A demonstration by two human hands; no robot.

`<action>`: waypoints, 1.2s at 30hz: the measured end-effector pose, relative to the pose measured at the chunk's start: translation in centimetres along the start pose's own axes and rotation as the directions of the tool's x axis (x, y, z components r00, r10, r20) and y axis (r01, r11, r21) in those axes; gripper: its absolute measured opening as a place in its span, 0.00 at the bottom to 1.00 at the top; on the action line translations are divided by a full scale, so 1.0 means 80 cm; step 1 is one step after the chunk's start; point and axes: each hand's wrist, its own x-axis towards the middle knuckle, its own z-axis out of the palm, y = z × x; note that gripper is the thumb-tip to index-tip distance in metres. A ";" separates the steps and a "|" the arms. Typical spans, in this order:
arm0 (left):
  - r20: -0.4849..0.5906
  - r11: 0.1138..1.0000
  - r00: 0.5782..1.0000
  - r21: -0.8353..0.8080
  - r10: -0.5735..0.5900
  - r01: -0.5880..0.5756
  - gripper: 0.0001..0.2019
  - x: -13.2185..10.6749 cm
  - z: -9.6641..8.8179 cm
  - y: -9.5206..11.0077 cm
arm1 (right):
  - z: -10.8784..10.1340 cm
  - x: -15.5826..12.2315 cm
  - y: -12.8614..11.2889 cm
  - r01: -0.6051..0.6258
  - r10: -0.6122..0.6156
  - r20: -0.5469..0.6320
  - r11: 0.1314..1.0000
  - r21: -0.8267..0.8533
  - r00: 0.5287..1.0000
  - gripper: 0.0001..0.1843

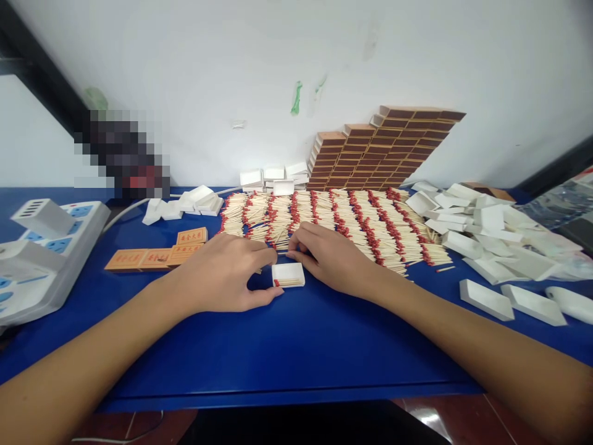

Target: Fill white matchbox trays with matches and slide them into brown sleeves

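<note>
A small white matchbox tray (295,271) lies on the blue table between my hands, with a few red-tipped matches (288,282) along its near side. My left hand (231,272) is at the tray's left, thumb and index finger apart; the thumb tip is by the near left corner. Beyond the tray, my right hand (331,256) has thumb and index finger closed in a pinch. A thin match (281,252) shows between the fingertips of both hands, its right end at the right-hand pinch. Rows of loose matches (324,216) lie just behind my hands.
Closed matchboxes (384,148) form a stepped stack against the wall. Empty white trays (495,228) are heaped at the right, with more trays (273,176) at the back. Orange matchboxes (155,258) lie left of my left hand. A white power strip (88,247) stands far left.
</note>
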 end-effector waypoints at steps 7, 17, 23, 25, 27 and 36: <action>0.008 1.000 1.000 -0.006 -0.013 0.013 0.14 0.001 -0.001 0.000 | 0.000 -0.001 0.002 -0.009 0.009 -0.004 1.000 0.007 1.000 0.02; -0.001 1.000 1.000 -0.009 -0.007 0.007 0.13 0.000 0.001 0.001 | 0.001 0.000 0.003 -0.009 0.009 -0.009 1.000 0.015 1.000 0.02; -0.006 1.000 1.000 -0.021 -0.009 0.009 0.13 0.000 0.000 0.001 | 0.001 0.001 0.003 -0.011 0.011 0.000 1.000 0.014 1.000 0.03; -0.004 1.000 1.000 -0.020 -0.011 0.011 0.13 0.000 -0.001 0.001 | 0.000 0.002 0.002 -0.028 0.028 0.018 1.000 0.012 0.999 0.04; 0.001 1.000 1.000 -0.017 -0.012 0.012 0.13 0.001 -0.002 0.002 | -0.002 0.002 0.001 -0.051 0.050 0.043 0.999 0.007 0.998 0.04; 0.041 0.998 0.998 -0.042 -0.055 0.056 0.14 0.002 -0.002 -0.001 | -0.021 -0.006 -0.008 -0.078 0.080 0.064 0.996 -0.039 0.995 0.04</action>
